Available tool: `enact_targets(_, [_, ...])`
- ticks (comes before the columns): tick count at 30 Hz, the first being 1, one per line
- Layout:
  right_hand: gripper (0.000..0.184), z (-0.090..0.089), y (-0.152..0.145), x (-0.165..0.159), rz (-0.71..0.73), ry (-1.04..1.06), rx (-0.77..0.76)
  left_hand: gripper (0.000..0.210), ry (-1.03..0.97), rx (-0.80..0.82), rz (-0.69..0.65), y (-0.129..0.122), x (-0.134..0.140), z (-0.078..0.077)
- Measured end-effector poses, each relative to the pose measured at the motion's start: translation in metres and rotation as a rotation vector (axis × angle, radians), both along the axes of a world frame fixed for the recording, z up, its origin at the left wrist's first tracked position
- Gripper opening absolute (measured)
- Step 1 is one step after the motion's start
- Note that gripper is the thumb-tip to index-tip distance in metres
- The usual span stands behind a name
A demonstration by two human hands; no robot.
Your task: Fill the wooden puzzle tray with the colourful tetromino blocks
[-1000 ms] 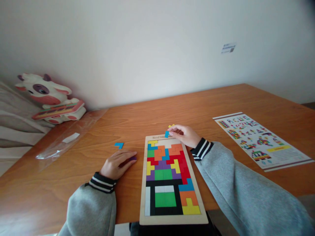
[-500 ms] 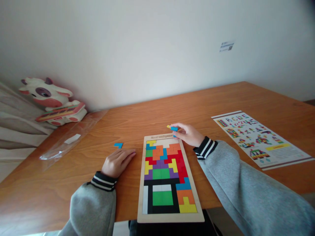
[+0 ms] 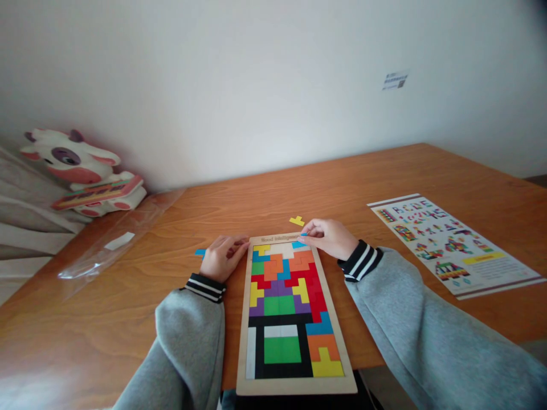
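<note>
A wooden puzzle board (image 3: 243, 364) lies in front of me, filled with coloured block pieces except a bare strip near its top edge. My right hand (image 3: 327, 236) rests at the board's top right corner, fingertips pinching a small blue piece (image 3: 299, 244) down into the bare strip. My left hand (image 3: 223, 256) sits against the board's top left corner, fingers curled on the frame. A loose blue piece (image 3: 200, 251) peeks out just left of that hand. Just beyond the board, on the table, a yellow piece (image 3: 296, 220) lies loose.
A printed pattern sheet (image 3: 453, 245) lies to the right on the wooden table (image 3: 384, 171). A clear plastic bag (image 3: 115, 239) lies at the left, and a cow toy (image 3: 81, 171) stands against the wall at the far left.
My left hand moved right and forward from the table to the board's top left corner. My right hand brought the blue piece down from above the top edge into the board.
</note>
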State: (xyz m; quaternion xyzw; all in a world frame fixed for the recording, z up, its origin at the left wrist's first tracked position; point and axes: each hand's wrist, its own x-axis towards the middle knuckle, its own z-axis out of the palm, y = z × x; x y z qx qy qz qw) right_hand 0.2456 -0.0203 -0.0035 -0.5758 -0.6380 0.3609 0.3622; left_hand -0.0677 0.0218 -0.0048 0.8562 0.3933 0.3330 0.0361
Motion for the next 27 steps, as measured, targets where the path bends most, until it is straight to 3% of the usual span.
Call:
enact_targets(5, [0.017, -0.001, 0.0, 0.002, 0.015, -0.165, 0.051, 0.028, -0.081, -0.024, 0.086, 0.0, -0.005, 0.001])
enact_targets(9, [0.014, 0.0, 0.002, 0.006, 0.084, -0.218, 0.077, 0.028, -0.07, -0.054, 0.062, -0.001, -0.006, 0.0])
enact_targets(14, [0.021, 0.002, 0.003, 0.011, 0.161, -0.142, -0.026, 0.027, -0.043, -0.075, 0.028, -0.003, -0.004, 0.002])
enact_targets(21, [0.037, -0.002, 0.002, 0.013, 0.146, -0.082, -0.057, 0.026, -0.026, -0.083, 0.01, -0.004, -0.004, 0.001])
enact_targets(27, [0.026, 0.001, 0.0, 0.0, 0.117, -0.204, 0.124, 0.025, -0.008, -0.08, -0.014, -0.003, -0.004, 0.001])
